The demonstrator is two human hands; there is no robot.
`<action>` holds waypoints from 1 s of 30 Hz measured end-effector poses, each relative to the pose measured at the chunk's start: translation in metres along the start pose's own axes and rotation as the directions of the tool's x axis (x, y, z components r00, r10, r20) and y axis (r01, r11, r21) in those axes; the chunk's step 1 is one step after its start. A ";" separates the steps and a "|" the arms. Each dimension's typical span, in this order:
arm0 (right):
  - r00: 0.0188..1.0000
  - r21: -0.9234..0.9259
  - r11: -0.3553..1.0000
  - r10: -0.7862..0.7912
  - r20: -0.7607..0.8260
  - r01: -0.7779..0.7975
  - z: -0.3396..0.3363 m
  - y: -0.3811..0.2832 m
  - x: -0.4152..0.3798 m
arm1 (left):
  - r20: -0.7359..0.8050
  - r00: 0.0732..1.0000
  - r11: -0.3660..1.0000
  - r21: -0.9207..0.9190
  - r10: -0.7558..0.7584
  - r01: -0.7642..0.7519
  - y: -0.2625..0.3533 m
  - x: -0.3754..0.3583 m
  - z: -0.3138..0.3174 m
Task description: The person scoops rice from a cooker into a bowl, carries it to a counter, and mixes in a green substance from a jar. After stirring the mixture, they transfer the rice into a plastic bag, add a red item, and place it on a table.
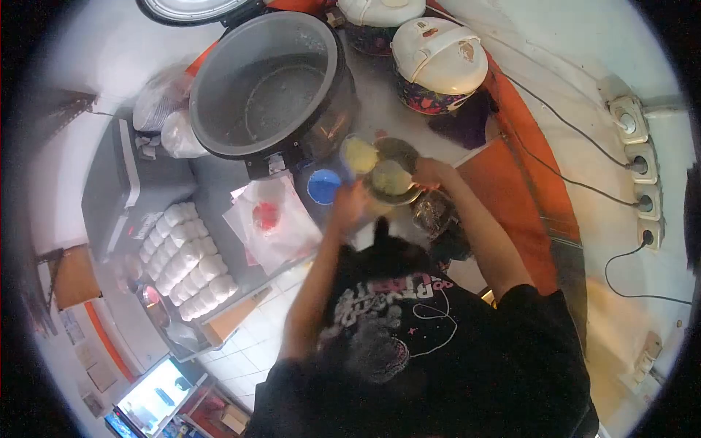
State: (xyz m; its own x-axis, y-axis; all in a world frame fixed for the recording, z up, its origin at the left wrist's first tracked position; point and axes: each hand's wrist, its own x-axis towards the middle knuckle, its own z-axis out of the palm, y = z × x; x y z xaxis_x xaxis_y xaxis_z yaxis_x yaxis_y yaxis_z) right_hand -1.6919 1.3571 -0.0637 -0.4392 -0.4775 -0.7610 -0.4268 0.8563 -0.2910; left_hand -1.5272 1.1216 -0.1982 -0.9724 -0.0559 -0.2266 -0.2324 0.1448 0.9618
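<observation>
Near the middle, my right hand (431, 174) is at the right side of a metal bowl (398, 150), its fingers closed round something small that I cannot make out. A round, pale yellowish-green container (391, 179) shows over the bowl. My left hand (352, 201) is beside a blue round container (323, 187); it is blurred, and its fingers cannot be told apart. A tub with yellow contents (360, 155) stands between the blue container and the bowl. Left of them lie white paper sheets (281, 226) with a red item (266, 214) on top.
A large open cooker (266, 87) stands behind the papers. Two lidded pots (438, 62) are at the back right. Rows of white wrapped bundles (186, 259) lie at the left. A clear plastic bag (434, 213) is by my right arm. Cables and sockets (641, 164) line the right wall.
</observation>
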 end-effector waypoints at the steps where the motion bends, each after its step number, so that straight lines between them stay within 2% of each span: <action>1: 0.996 0.317 0.946 0.045 0.076 -0.067 0.011 0.001 0.004 | 0.023 1.000 1.000 0.022 -0.001 0.001 -0.001 0.000 -0.001; 2: 0.996 0.313 0.948 0.043 0.079 -0.065 0.022 0.002 0.013 | 0.018 1.000 1.000 0.020 -0.004 0.003 0.016 0.002 -0.002; 4: 0.979 0.318 0.942 -0.044 -0.198 0.107 0.046 0.004 0.032 | 0.051 0.954 0.935 -0.189 -0.295 0.300 0.046 0.004 -0.004; 5: 0.979 0.323 0.940 -0.044 -0.197 0.107 0.058 0.007 0.044 | 0.054 0.953 0.935 -0.185 -0.298 0.303 0.029 0.004 -0.004; 6: 0.906 0.180 0.961 -0.123 -0.405 0.211 0.069 0.012 0.055 | 0.019 0.982 0.978 -0.097 -0.186 0.187 0.014 0.005 -0.004; 7: 0.784 0.017 0.960 -0.217 -0.582 0.278 0.074 0.017 0.062 | -0.002 0.998 0.998 -0.005 -0.067 0.067 0.002 0.006 -0.004; 11: 0.809 0.090 0.937 -0.240 -0.537 0.339 0.052 0.009 0.058 | 0.009 1.000 0.994 0.102 -0.028 0.026 0.026 0.004 -0.006; 13: 0.831 0.226 0.889 -0.245 -0.499 0.398 0.047 0.011 0.059 | 0.011 0.994 0.993 -0.038 -0.111 0.112 0.036 0.007 -0.010; 14: 0.829 0.225 0.888 -0.246 -0.502 0.400 0.044 0.012 0.055 | 0.010 0.994 0.993 -0.035 -0.109 0.109 0.040 0.008 -0.011; 16: 0.869 0.350 0.863 -0.178 -0.462 0.363 0.041 0.013 0.039 | 0.010 0.979 0.961 0.191 -0.205 0.200 0.047 0.005 -0.014; 17: 0.867 0.350 0.862 -0.180 -0.465 0.367 0.040 0.015 0.029 | 0.008 0.979 0.961 0.195 -0.203 0.198 0.052 0.001 -0.013; 19: 0.862 0.423 0.829 -0.130 -0.490 0.366 0.040 0.021 0.002 | -0.166 0.975 0.896 0.440 0.147 -0.060 0.059 -0.009 -0.006; 20: 0.860 0.416 0.831 -0.137 -0.491 0.370 0.038 0.024 -0.015 | -0.174 0.973 0.896 0.440 0.151 -0.061 0.060 -0.008 -0.006; 22: 0.914 0.642 0.724 0.040 -0.404 0.252 0.032 0.021 -0.049 | -0.125 0.988 0.902 0.430 0.093 -0.030 0.059 -0.007 -0.008; 26: 0.861 0.657 0.691 0.097 -0.499 0.303 0.017 -0.012 -0.095 | -0.015 1.000 0.905 0.425 0.010 -0.002 0.049 -0.004 -0.005; 28: 0.623 0.298 0.920 0.078 -0.779 0.257 0.032 -0.031 -0.081 | 0.063 0.990 0.957 0.256 0.127 -0.139 0.041 0.001 0.001; 30: 0.638 0.155 0.984 0.062 -0.768 0.092 0.059 -0.049 -0.061 | 0.101 0.990 0.959 0.254 0.103 -0.126 0.063 0.001 0.008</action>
State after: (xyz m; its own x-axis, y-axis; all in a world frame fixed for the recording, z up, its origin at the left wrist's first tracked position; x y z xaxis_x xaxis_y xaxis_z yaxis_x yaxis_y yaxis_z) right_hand -1.5975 1.3562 -0.0371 -0.9133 -0.4031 -0.0582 -0.3374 0.8288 -0.4464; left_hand -1.5429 1.1383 -0.1388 -0.9882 0.0598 -0.1410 -0.1062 0.3964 0.9119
